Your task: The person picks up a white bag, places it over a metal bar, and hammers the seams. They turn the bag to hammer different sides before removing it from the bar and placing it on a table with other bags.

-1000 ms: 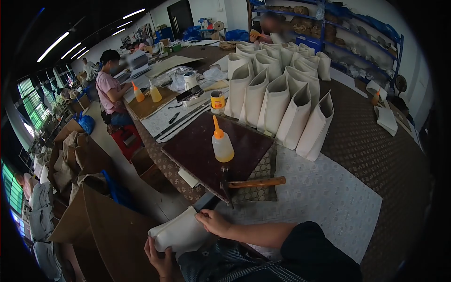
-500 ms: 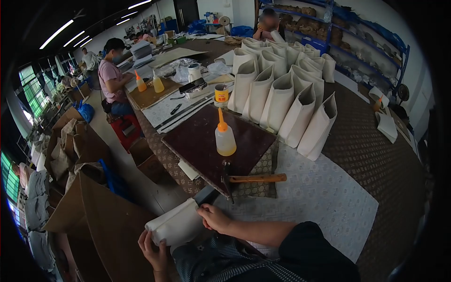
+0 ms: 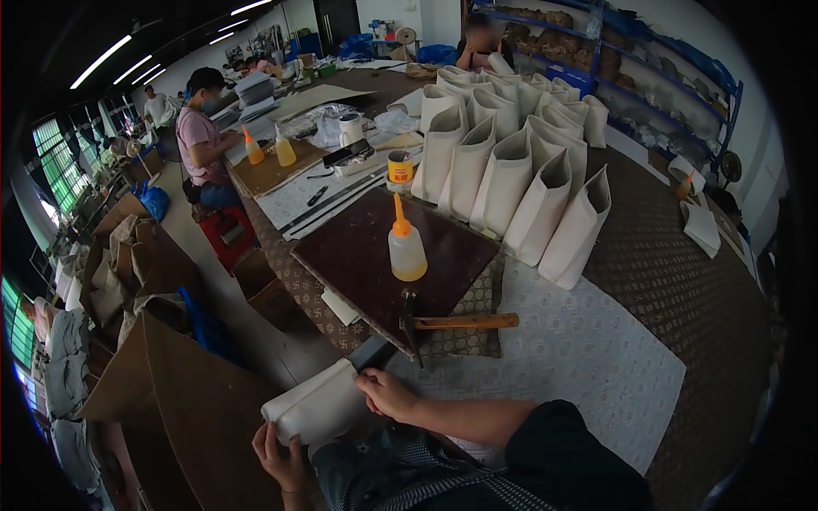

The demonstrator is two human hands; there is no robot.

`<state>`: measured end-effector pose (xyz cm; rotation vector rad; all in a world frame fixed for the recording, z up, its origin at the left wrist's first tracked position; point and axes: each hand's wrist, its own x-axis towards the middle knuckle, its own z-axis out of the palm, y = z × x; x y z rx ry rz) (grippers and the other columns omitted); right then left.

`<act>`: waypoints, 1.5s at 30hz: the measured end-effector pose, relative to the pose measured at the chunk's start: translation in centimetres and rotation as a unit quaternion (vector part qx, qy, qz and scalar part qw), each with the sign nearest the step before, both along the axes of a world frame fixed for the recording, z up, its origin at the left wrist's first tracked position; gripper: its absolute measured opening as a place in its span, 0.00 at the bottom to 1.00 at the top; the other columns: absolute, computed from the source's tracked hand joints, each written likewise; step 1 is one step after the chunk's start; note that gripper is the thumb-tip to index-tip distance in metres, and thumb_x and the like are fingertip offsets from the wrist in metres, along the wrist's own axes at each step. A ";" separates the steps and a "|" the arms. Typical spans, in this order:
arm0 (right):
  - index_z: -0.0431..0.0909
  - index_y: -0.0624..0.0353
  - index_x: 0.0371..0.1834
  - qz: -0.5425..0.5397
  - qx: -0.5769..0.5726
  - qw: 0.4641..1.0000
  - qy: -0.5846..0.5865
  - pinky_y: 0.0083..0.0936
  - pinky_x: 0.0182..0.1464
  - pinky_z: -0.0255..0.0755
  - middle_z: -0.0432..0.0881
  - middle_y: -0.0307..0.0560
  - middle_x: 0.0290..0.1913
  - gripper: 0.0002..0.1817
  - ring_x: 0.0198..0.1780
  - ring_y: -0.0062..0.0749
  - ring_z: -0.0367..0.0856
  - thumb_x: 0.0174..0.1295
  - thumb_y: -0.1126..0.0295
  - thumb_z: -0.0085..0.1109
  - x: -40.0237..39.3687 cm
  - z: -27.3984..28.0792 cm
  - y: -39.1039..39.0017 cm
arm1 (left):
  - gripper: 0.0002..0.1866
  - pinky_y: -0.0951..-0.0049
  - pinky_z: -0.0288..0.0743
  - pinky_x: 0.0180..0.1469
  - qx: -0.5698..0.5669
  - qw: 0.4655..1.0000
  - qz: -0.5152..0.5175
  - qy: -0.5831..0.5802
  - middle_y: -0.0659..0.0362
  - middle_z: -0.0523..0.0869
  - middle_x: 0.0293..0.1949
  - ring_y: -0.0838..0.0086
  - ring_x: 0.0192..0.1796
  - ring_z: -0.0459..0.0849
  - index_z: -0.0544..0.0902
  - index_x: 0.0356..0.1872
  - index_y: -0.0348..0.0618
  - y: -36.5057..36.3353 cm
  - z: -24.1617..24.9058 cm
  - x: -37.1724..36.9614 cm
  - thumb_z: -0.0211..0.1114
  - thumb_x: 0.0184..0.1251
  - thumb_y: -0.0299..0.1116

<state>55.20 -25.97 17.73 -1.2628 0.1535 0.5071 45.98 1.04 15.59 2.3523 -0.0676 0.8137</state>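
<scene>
A white, sleeve-like piece point(image 3: 313, 404) lies tilted at the table's near edge, around a dark bar point(image 3: 371, 351) that juts from under the maroon board point(image 3: 396, 264). My left hand point(image 3: 279, 456) grips its lower left end, thumb on top. At its right end, my right hand point(image 3: 388, 394) is closed on the edge beside the bar. A hammer point(image 3: 464, 322) with a wooden handle rests just beyond, by the board. On the board stands a glue bottle point(image 3: 408, 251) with an orange nozzle.
Several upright white pouches point(image 3: 511, 179) stand behind the board, beside a yellow can point(image 3: 400, 168). A cardboard box point(image 3: 187, 400) is at the left. One person point(image 3: 200, 140) sits at the table's left side, another point(image 3: 484, 47) at the far side.
My hands and the white piece have barely moved. The person at the far side has shifted slightly to the left.
</scene>
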 end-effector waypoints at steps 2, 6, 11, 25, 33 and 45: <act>0.74 0.61 0.54 -0.003 0.006 1.000 -0.018 0.20 0.19 0.61 0.73 0.38 0.20 0.17 0.17 0.19 0.68 0.78 0.57 0.51 0.3 -0.4 -0.1 | 0.30 0.57 0.76 0.63 -0.003 1.000 -0.006 -0.007 0.47 0.77 0.60 0.53 0.62 0.78 0.79 0.63 0.41 0.1 -0.1 0.2 0.74 0.57 0.28; 0.74 0.60 0.47 -0.022 0.018 0.999 -0.019 0.21 0.18 0.61 0.75 0.39 0.20 0.14 0.16 0.21 0.68 0.77 0.59 0.52 0.1 -0.8 -0.1 | 0.30 0.59 0.78 0.61 -0.160 0.987 -0.011 0.013 0.48 0.75 0.61 0.55 0.62 0.78 0.79 0.64 0.42 -0.8 -0.6 -0.1 0.75 0.56 0.25; 0.74 0.56 0.42 -0.007 -0.001 1.000 -0.019 0.21 0.16 0.59 0.70 0.37 0.17 0.12 0.15 0.22 0.67 0.77 0.59 0.53 0.4 -0.7 -0.5 | 0.27 0.58 0.76 0.64 -0.151 0.988 -0.006 0.038 0.49 0.73 0.62 0.54 0.64 0.75 0.80 0.55 0.43 -0.2 0.5 0.4 0.79 0.56 0.40; 0.73 0.58 0.41 -0.011 0.000 1.000 -0.021 0.23 0.17 0.59 0.70 0.37 0.17 0.13 0.15 0.22 0.68 0.78 0.59 0.51 0.6 -0.6 -0.7 | 0.29 0.46 0.67 0.73 -0.170 0.978 -0.090 0.083 0.48 0.69 0.69 0.46 0.76 0.64 0.81 0.49 0.45 1.0 2.0 2.1 0.79 0.56 0.54; 0.79 0.65 0.45 0.179 -0.343 0.880 -0.277 0.22 0.24 0.69 0.78 0.42 0.20 0.16 0.19 0.23 0.76 0.79 0.62 0.51 -1.3 8.2 -3.4 | 0.33 0.51 0.68 0.73 -0.277 0.952 -0.110 0.070 0.44 0.63 0.73 0.48 0.74 0.67 0.76 0.56 0.48 -0.1 -0.2 2.1 0.82 0.54 0.49; 0.76 0.64 0.46 0.283 -0.141 0.838 -0.445 0.17 0.41 0.68 0.75 0.38 0.30 0.22 0.33 0.18 0.72 0.82 0.53 0.45 4.0 14.4 9.7 | 0.32 0.61 0.75 0.68 -0.325 0.938 -0.119 0.000 0.48 0.68 0.70 0.56 0.69 0.74 0.76 0.56 0.45 -1.0 -1.2 2.2 0.83 0.53 0.38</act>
